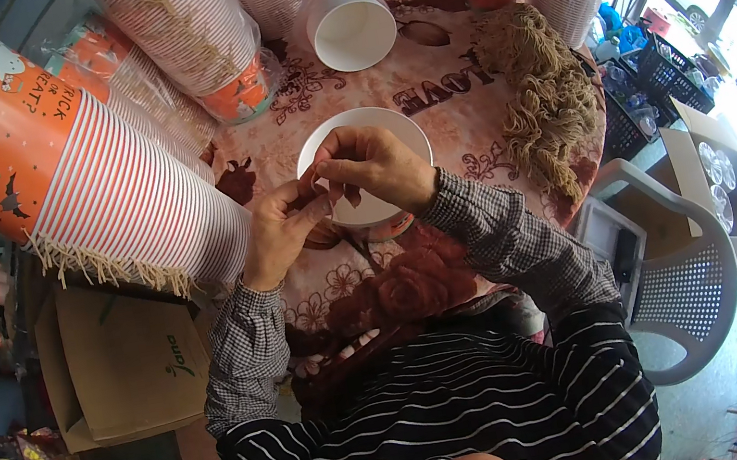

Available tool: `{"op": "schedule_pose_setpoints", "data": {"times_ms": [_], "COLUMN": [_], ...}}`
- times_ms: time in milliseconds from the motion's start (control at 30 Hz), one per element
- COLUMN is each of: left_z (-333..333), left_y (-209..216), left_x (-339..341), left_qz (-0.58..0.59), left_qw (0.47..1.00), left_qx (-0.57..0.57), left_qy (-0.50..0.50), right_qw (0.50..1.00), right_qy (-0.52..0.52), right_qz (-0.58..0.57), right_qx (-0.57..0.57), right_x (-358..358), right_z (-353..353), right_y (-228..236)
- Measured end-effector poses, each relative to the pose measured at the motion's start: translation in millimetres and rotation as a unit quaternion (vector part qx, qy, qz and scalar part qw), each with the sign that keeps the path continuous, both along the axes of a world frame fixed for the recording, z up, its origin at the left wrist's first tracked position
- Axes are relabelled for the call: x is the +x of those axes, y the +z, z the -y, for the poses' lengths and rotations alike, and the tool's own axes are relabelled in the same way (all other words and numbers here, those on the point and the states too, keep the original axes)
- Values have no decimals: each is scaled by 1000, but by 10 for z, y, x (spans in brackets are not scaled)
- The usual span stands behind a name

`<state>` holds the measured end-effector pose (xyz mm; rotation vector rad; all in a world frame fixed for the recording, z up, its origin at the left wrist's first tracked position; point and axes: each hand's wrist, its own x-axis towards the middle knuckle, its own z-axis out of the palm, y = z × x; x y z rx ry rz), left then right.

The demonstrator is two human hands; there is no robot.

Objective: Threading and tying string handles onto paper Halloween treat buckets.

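A paper bucket (407, 138), white inside, stands before me with its mouth facing up; a bit of orange outer wall shows below the near rim. Over that mouth my two hands meet, fingertips almost touching. My left hand (282, 228) is closed in a pinch at the near left of the rim. Closed likewise, my right hand (375, 167) bends its fingers down toward the left fingertips. Whatever small thing they pinch is hidden by the fingers. A heap of beige cords (546, 93) lies to the right.
Nested orange Halloween buckets (135, 176) lean at the left, with cord ends hanging from them. More wrapped stacks (181, 42) line the back, near another white bucket (354, 36). A flowered cloth (459, 132) covers the table. A cardboard box (132, 362) and a plastic chair (688, 274) flank it.
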<state>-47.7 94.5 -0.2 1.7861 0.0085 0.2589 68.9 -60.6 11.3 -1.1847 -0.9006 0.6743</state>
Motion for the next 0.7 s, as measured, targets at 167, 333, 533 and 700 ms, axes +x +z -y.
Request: {"op": "schedule_pose_setpoints", "data": {"times_ms": [167,333,533,700], "left_z": [-63,-80,17,-68], "left_y": [-21,-37,96,91], "left_x": [-16,-62,-89,-75], "left_qz": [-13,-26,-17,6], "left_qw": [999,995,992,994], "left_qx": [-38,-91,-121,-102], "left_qy": [-12,-14,11,29], "right_qw": [993,993,989,996], "right_qy": [-40,8,69,38], "right_qz": [100,88,32,34], "right_qx": [-42,-79,-130,-72], "right_x": [24,17,51,81], "right_z": [10,20,-12,-68], "right_y": [-30,21,-35,-72]}}
